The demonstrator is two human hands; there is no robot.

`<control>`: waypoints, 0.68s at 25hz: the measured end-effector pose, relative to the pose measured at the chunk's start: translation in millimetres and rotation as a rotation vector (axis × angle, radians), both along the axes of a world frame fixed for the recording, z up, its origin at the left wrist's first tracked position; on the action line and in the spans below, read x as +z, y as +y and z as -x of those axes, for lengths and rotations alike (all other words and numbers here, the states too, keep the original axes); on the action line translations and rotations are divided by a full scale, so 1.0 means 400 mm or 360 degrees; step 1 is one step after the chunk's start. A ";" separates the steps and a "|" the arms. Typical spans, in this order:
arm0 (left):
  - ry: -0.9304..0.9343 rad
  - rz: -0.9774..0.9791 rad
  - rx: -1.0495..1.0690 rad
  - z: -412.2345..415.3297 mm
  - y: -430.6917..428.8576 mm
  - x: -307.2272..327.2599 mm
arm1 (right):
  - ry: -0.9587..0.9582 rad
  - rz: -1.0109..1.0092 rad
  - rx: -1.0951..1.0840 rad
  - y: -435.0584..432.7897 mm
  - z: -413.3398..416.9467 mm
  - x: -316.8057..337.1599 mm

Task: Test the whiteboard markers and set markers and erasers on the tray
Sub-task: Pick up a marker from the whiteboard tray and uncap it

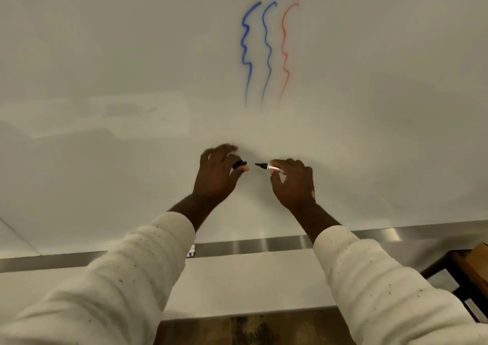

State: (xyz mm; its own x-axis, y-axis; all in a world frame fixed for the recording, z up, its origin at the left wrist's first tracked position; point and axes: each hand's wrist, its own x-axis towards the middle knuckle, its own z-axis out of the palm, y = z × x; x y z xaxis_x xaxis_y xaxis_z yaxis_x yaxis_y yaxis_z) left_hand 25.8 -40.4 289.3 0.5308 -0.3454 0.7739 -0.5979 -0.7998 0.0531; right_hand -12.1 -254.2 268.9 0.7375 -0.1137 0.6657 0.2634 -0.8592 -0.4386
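Holding an uncapped marker (pixel 273 168) in the right hand (pixel 293 183), low in front of the whiteboard (pixel 132 54). The fingers (pixel 277 163) are pinched round the pale barrel near its front end. Its black tip points left, roughly level. Cannot tell whether the tip touches the board.

The left hand (pixel 216 175) grips a black cap (pixel 239 164) between thumb and fingertips, with the other fingers curled above it. The cap's end faces right, toward the marker tip. Cap and tip are near each other but apart, with bare board showing between them.

Higher on the board, above the hands, are three wavy vertical lines side by side: a heavy blue line (pixel 245 48), a thinner blue line (pixel 267 48), and a red line (pixel 284 48) furthest right. All three fade toward their lower ends.

A metal tray (pixel 264 244) runs along the board's bottom edge, below both wrists. One small white-and-purple object (pixel 190 251) sits on it, mostly hidden behind the left sleeve (pixel 132 265); cannot tell what it is. Both sleeves are off-white with dark flecks. A dark frame with a wooden top (pixel 472 265) shows at the lower right edge.
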 end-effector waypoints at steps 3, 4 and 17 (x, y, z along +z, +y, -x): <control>-0.0238 0.0038 0.0052 -0.054 0.011 0.158 | -0.0118 -0.0204 0.0002 0.009 -0.008 0.135; -0.0312 0.0060 0.0071 -0.069 0.018 0.215 | -0.0158 -0.0246 0.0001 0.014 -0.009 0.181; -0.0763 -0.0026 0.0382 -0.166 0.111 0.684 | -0.0943 -0.0348 0.0186 0.120 -0.078 0.579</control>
State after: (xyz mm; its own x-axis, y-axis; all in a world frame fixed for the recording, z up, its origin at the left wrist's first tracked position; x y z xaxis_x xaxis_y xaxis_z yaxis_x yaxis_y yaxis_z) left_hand 92.1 4.2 562.9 0.1844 -0.2719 0.9445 -0.3521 -0.9154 -0.1948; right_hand 18.9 -206.3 500.7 0.2677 -0.2340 0.9346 0.6016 -0.7172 -0.3519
